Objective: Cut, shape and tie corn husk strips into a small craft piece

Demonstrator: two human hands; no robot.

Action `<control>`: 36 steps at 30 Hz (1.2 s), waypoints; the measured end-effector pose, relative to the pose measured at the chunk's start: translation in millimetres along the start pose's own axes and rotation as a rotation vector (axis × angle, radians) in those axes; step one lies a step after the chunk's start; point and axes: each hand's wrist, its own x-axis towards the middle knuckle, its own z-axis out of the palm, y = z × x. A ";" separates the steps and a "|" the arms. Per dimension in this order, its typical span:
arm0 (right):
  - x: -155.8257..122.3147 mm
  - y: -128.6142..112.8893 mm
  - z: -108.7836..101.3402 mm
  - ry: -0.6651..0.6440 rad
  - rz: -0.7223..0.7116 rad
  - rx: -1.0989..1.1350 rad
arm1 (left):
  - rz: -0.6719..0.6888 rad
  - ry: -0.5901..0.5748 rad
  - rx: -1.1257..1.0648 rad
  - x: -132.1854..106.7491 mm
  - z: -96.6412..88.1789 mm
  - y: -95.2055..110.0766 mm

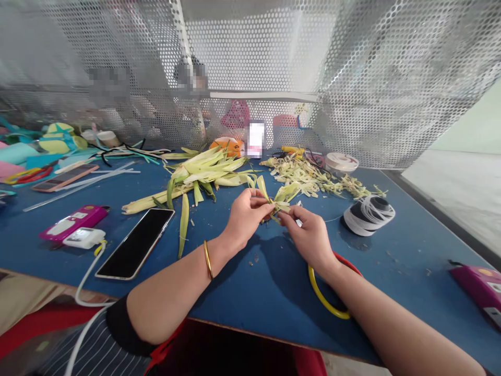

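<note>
Between my fingers is a small bunch of folded corn husk (287, 193), pale green with loose ends sticking up. My left hand (246, 215) is closed, pinching the bunch at its base from the left. My right hand (308, 232) is closed too, its fingertips against the lower right of the bunch. A thin thread runs toward it from a spool of white thread (368, 215) on the right. Something small and white shows among the right fingers; its kind is unclear. A red and yellow ring (327, 298) lies under my right wrist.
Whole corn husks (207, 169) lie behind my left hand, shredded husk strips (309, 175) behind the right. On the blue table (242, 292) are a black-screened phone (136, 243), a magenta device (74, 222) and a white cable (88, 284). A perforated metal screen (258, 57) stands behind.
</note>
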 end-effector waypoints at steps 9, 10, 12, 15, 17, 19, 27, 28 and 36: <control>-2.4 -3.9 -8.0 0.133 -0.460 -0.440 | 0.144 -0.052 0.316 0.2 -1.8 -6.4; -1.0 -3.1 -8.9 0.135 -0.460 -0.423 | 0.125 -0.090 0.315 -0.6 -1.2 -6.3; 2.0 -1.1 -9.9 0.108 -0.409 -0.354 | 0.069 -0.188 0.292 -2.6 -0.2 -6.0; 6.5 0.9 -11.5 0.057 -0.221 -0.237 | 0.023 -0.311 0.267 -5.0 0.6 -4.8; 9.6 0.9 -13.2 -0.003 -0.064 -0.121 | 0.010 -0.365 0.229 -6.0 0.5 -2.7; 12.6 0.8 -14.8 -0.064 0.113 0.080 | -0.016 -0.404 0.154 -6.5 0.3 0.5; 18.5 6.6 -9.2 -0.181 0.561 0.762 | -0.059 -0.304 -0.053 -5.4 0.7 6.4; 18.4 7.4 -7.7 -0.175 0.562 0.765 | -0.053 -0.263 -0.062 -5.0 0.8 5.9; 7.0 4.8 3.2 -0.102 0.374 0.571 | 0.090 -0.031 0.063 -1.1 -0.3 -1.7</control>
